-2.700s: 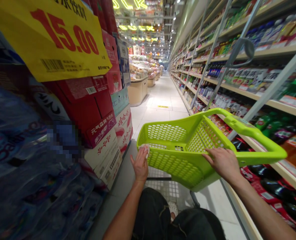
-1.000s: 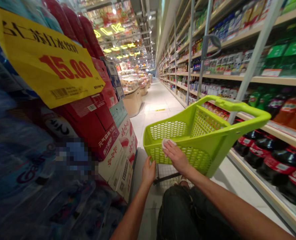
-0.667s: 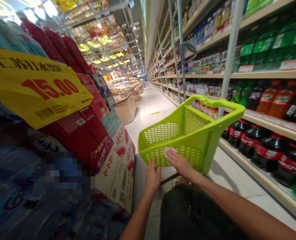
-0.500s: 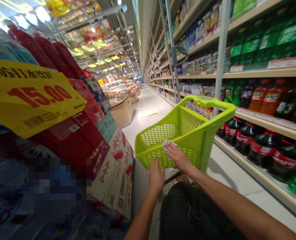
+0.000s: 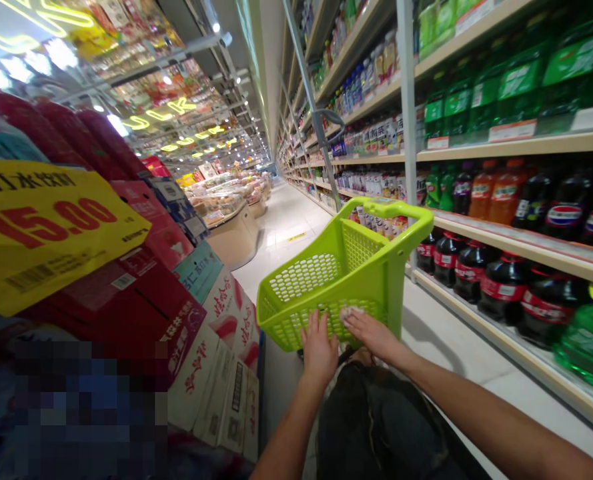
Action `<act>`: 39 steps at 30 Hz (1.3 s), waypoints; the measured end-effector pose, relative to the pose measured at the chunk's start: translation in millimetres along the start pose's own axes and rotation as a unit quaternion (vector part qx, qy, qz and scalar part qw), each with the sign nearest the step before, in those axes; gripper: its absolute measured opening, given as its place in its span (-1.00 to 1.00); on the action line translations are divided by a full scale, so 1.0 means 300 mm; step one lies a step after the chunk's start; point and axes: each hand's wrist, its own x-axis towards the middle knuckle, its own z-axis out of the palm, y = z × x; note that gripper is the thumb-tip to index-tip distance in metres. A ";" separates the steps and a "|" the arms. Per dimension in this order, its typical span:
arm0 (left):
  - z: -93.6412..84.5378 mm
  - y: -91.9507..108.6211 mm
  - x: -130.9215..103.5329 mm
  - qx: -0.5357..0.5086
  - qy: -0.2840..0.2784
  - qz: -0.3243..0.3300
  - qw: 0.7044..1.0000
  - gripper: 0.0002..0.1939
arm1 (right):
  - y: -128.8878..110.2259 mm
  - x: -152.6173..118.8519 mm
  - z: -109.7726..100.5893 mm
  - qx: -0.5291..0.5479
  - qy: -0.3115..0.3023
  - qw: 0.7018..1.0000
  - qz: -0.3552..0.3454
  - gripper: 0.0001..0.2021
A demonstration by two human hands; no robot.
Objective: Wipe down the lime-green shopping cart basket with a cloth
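A lime-green plastic shopping cart point(image 5: 376, 273) with perforated sides stands in front of my knees. My left hand point(image 5: 320, 347) rests its outstretched fingers against the lower part of the cart's near side and holds nothing. Beside it, my right hand point(image 5: 376, 335) presses a crumpled whitish cloth point(image 5: 347, 315) to the same side panel, fingers laid over it. Most of the cloth is hidden under those fingers. Inside the cart no goods show.
On the left, stacked drink cartons point(image 5: 231, 313) rise close to the cart, with a yellow price sign point(image 5: 56, 233) above. Shelves of soda bottles point(image 5: 496, 280) line the right side. The tiled aisle point(image 5: 296, 213) runs ahead between them, past a rounded display counter point(image 5: 231, 237).
My right hand has moved the cloth down from near the rim to the lower side panel. My left hand stays against the cart. The view has shifted slightly right.
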 end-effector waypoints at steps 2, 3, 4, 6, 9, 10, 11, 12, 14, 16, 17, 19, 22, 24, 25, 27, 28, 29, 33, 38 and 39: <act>-0.003 0.011 0.008 0.015 0.001 0.015 1.000 -0.50 | 0.002 -0.034 -0.002 -0.001 -0.013 1.000 -0.001 -0.70; -0.007 0.017 0.017 0.023 0.005 0.020 1.000 -0.49 | 0.008 -0.026 -0.018 -0.001 -0.002 1.000 0.001 -0.70; -0.011 0.025 0.028 0.032 0.011 0.024 0.999 -0.48 | 0.017 -0.002 -0.041 0.000 0.016 1.000 0.004 -0.69; -0.022 0.045 0.057 0.051 0.030 0.036 0.998 -0.46 | 0.044 0.067 -0.089 0.002 0.061 0.998 0.015 -0.67; -0.035 0.076 0.104 0.074 0.046 0.062 0.994 -0.43 | 0.076 0.110 -0.109 -0.001 0.080 0.996 0.035 -0.68; -0.036 0.083 0.118 0.080 0.044 0.067 0.994 -0.42 | 0.080 0.093 -0.098 -0.004 0.066 0.997 0.035 -0.69; -0.036 0.088 0.130 0.086 0.037 0.070 0.993 -0.42 | 0.080 0.065 -0.084 -0.008 0.047 0.998 0.031 -0.71; -0.034 0.090 0.140 0.092 0.029 0.070 0.993 -0.41 | 0.080 0.033 -0.072 -0.012 0.029 0.999 0.026 -0.72; -0.025 0.086 0.154 0.105 0.014 0.066 0.992 -0.40 | 0.084 -0.014 -0.068 -0.015 0.010 1.000 0.019 -0.73; -0.015 0.079 0.161 0.118 0.006 0.064 0.991 -0.39 | 0.102 -0.010 -0.099 -0.013 0.027 0.999 0.021 -0.71; -0.011 0.076 0.163 0.123 0.004 0.064 0.990 -0.39 | 0.118 0.008 -0.121 -0.012 0.043 0.999 0.027 -0.70; -0.010 0.074 0.164 0.129 0.001 0.060 0.990 -0.39 | 0.151 0.046 -0.157 -0.016 0.077 0.996 0.046 -0.68; -0.026 0.077 0.165 0.125 -0.013 0.052 0.991 -0.40 | 0.178 0.027 -0.153 -0.025 0.070 0.995 0.067 -0.68; -0.041 0.079 0.165 0.122 -0.026 0.052 0.991 -0.41 | 0.179 -0.034 -0.134 -0.028 0.041 0.997 0.062 -0.69; -0.048 0.080 0.165 0.121 -0.030 0.054 0.991 -0.42 | 0.179 -0.061 -0.132 -0.031 0.036 0.997 0.056 -0.70; -0.055 0.080 0.164 0.122 -0.032 0.056 0.990 -0.43 | 0.191 -0.079 -0.162 -0.038 0.051 0.997 0.049 -0.70; -0.056 0.080 0.164 0.124 -0.030 0.056 0.990 -0.44 | 0.204 -0.066 -0.192 -0.040 0.069 0.996 0.051 -0.70; -0.056 0.081 0.163 0.124 -0.027 0.054 0.990 -0.45 | 0.221 -0.044 -0.227 -0.041 0.089 0.994 0.058 -0.70; -0.058 0.083 0.158 0.120 -0.024 0.052 0.991 -0.46 | 0.290 0.006 -0.308 -0.046 0.123 0.987 0.088 -0.68; -0.064 0.072 0.156 0.113 -0.025 0.052 0.992 -0.47 | 0.288 -0.148 -0.252 -0.038 0.025 0.998 0.044 -0.68; -0.062 0.070 0.157 0.112 -0.024 0.052 0.992 -0.47 | 0.288 -0.154 -0.259 -0.037 0.026 0.998 0.045 -0.68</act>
